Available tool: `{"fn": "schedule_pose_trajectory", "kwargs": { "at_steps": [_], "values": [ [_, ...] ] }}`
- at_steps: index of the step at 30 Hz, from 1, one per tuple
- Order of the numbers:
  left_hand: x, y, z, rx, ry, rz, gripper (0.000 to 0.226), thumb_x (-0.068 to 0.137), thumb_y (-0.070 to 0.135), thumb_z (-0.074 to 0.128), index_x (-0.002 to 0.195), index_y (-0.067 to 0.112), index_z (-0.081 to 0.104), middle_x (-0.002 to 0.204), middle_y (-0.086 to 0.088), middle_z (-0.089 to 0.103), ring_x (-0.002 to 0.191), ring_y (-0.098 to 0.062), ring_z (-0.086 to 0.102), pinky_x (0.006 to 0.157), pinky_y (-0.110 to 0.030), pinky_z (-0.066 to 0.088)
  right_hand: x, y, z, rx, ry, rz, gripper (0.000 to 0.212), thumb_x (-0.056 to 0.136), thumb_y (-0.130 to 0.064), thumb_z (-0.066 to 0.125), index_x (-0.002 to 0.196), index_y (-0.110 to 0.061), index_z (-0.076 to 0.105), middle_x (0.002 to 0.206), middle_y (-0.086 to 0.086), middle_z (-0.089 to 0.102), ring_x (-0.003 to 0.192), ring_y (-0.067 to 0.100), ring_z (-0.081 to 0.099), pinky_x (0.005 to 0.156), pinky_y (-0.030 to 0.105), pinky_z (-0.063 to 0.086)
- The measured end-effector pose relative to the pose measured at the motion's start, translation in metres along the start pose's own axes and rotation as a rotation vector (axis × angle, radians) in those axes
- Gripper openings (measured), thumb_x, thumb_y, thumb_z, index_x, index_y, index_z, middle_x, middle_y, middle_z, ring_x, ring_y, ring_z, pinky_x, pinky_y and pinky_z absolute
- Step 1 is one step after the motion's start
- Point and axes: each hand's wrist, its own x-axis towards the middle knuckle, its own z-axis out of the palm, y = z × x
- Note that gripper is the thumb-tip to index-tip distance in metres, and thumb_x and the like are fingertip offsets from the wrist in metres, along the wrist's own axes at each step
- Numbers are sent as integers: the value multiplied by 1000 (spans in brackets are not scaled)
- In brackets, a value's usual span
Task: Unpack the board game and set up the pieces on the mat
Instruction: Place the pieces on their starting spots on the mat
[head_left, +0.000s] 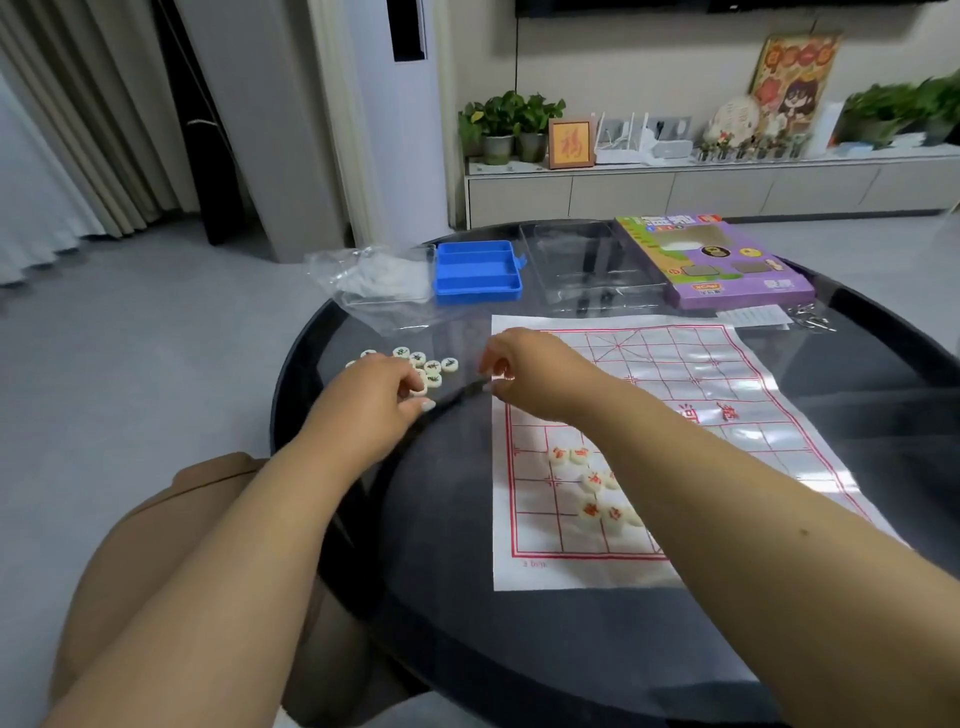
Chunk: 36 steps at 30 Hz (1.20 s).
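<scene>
A white mat (727, 374) with a red grid lies on the right half of the round dark table (457, 623). Several pale round pieces with red characters (592, 483) sit on its near left part. A loose pile of pale pieces with dark characters (426, 364) lies on the table left of the mat. My left hand (379, 389) reaches into this pile, and its fingertips curl round a piece at the pile's near edge. My right hand (524, 369) hovers over the mat's far left corner, fingers curled towards the thumb. What it holds is hidden.
An empty blue plastic tray (478, 273) stands at the table's far side, with a crumpled clear bag (374, 283) to its left and a clear plastic insert (592, 265) to its right. The purple game box (722, 265) lies far right, beside a paper slip (753, 316) and keys (813, 319).
</scene>
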Motion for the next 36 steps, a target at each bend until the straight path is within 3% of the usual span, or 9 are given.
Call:
{"fn": "schedule_pose_trajectory", "kwargs": {
  "at_steps": [9,12,16,24,29,32,36],
  "values": [
    [44,-16,23,93,-50,-52,49,82,45,67,122,18,58,117,-7,51,109,-25,53,92,-38,45,76,-9,33,-147,-83,-39,43,85,-24,66,126,-19,57,129,5,52,115,24,50,97,32,43],
    [49,-12,28,157,-47,-13,43,87,43,61,123,19,58,118,-8,50,110,-27,51,87,-34,40,87,-12,32,-198,-148,-65,37,86,-25,64,122,-20,60,125,4,55,111,22,53,95,32,44],
    [48,-12,33,169,-12,38,29,91,32,58,116,17,59,110,-8,52,104,-28,50,79,-33,37,87,-18,29,-255,-154,-124,21,88,-23,59,104,-11,65,109,8,61,87,22,55,78,30,46],
    [42,-14,31,143,-32,12,26,86,32,66,101,11,63,103,-5,57,96,-27,56,80,-44,50,77,-18,28,-182,-222,-80,30,85,-23,67,115,-19,63,113,5,63,99,23,60,84,30,48],
    [41,-13,33,215,-59,21,17,89,27,63,90,10,65,95,-9,60,88,-29,58,67,-32,44,77,-24,34,-312,-272,-75,27,89,-15,61,115,-11,64,114,8,64,103,27,62,83,30,48],
    [37,-11,35,311,-24,43,11,90,15,55,95,10,63,99,-11,59,94,-30,57,72,-36,44,77,-28,40,-394,-270,-76,30,86,-9,62,115,-10,63,117,8,62,101,25,62,83,30,48],
    [31,-10,40,427,-10,72,24,93,8,47,116,6,53,117,-13,52,109,-30,48,87,-34,39,69,-29,38,-406,-189,-133,41,84,-6,63,124,-8,53,125,11,53,110,26,57,91,31,46]
  ]
}}
